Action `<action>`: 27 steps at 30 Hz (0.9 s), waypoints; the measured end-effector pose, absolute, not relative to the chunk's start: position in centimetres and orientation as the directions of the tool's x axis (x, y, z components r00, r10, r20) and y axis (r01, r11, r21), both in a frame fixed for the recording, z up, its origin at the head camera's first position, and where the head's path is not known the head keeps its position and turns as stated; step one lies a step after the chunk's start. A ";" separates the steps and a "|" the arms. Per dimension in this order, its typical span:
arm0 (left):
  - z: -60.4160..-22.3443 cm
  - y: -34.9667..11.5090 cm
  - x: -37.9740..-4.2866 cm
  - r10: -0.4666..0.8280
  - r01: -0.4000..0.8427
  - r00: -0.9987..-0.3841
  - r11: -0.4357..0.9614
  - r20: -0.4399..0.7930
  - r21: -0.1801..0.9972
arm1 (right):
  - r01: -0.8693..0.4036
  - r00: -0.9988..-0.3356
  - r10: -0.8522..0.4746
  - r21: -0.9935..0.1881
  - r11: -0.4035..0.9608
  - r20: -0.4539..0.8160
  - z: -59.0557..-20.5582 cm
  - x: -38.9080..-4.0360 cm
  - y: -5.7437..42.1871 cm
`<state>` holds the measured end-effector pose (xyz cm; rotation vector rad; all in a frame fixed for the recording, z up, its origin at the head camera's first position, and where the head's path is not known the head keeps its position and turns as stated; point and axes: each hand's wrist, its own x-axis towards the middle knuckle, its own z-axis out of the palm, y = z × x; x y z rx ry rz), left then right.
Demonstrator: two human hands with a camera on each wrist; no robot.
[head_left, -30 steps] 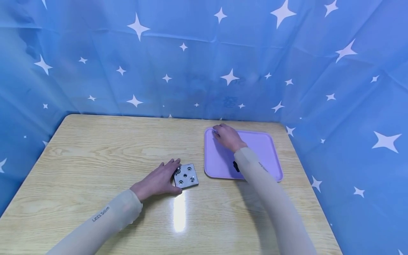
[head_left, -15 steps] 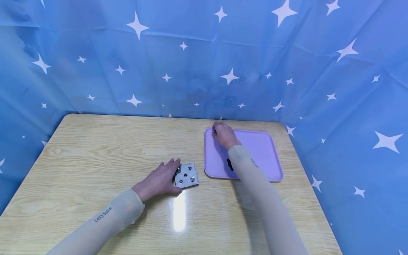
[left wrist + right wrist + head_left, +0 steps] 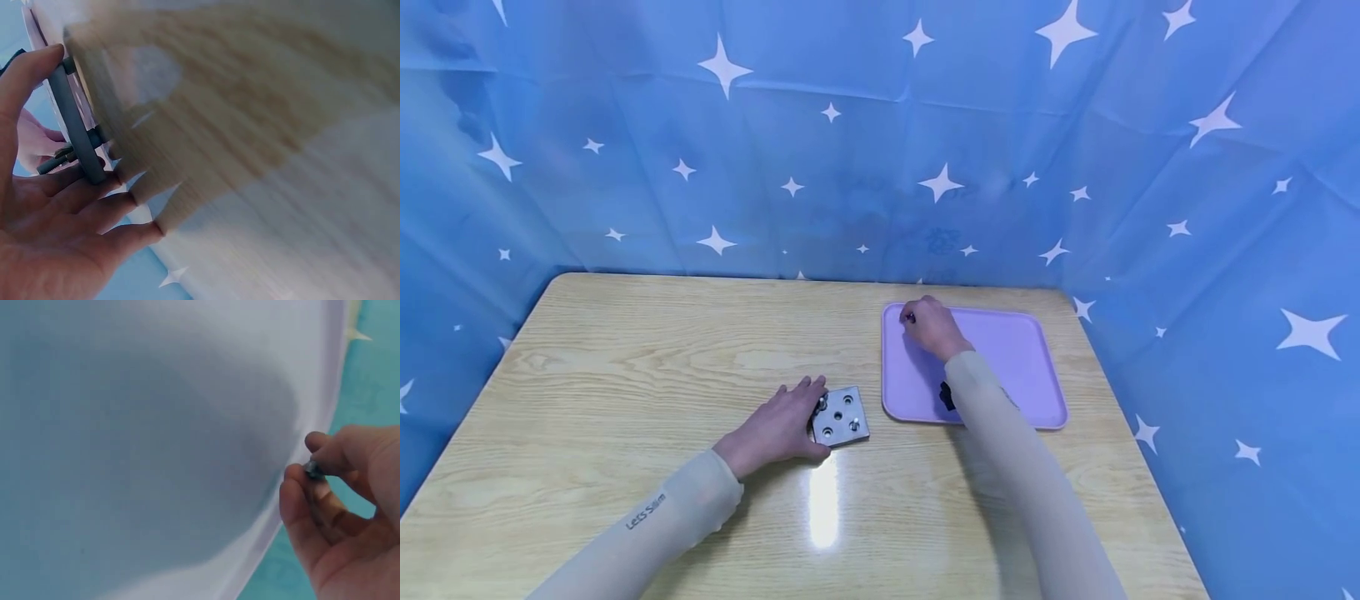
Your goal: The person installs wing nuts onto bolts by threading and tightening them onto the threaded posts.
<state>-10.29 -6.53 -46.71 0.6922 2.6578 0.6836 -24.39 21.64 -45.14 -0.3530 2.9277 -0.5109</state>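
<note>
The metal plate [image 3: 844, 408] sits on the wooden tabletop [image 3: 662, 358] just below the centre of the head view, round holes showing in its top face, one bolt [image 3: 854, 424] standing toward its lower right and another [image 3: 822, 403] at its upper left. From the lower left, the left hand [image 3: 778, 425] holds the plate between thumb and fingers. Right of centre, over the upper left corner of the purple tray [image 3: 1007, 358], the right hand [image 3: 931, 327] has its thumb and fingers pinched on a small metal piece [image 3: 312, 469], mostly hidden. A blue curtain [image 3: 850, 67] with white stars fills the top of the frame.
</note>
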 end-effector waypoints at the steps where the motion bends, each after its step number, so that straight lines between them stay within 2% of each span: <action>1: -46.7 -6.5 -10.3 0.522 0.374 -0.835 0.771 -0.174 0.515 | -0.209 -0.961 -0.259 -0.371 0.905 -0.091 -44.9 -24.1 21.9; 6: -46.6 -6.4 -10.3 0.523 0.374 -0.833 0.773 -0.181 0.513 | -0.236 -0.959 -0.280 -0.450 0.861 -0.033 -43.8 -22.9 22.9; 19: -46.2 -6.4 -10.3 0.520 0.365 -0.830 0.781 -0.203 0.506 | -0.237 -0.952 -0.305 -0.616 0.751 -0.007 -42.5 -18.5 22.6; 27: -46.2 -6.5 -10.4 0.520 0.366 -0.829 0.783 -0.206 0.504 | -0.322 -0.905 -0.423 -0.706 0.631 0.035 -42.3 -14.4 20.5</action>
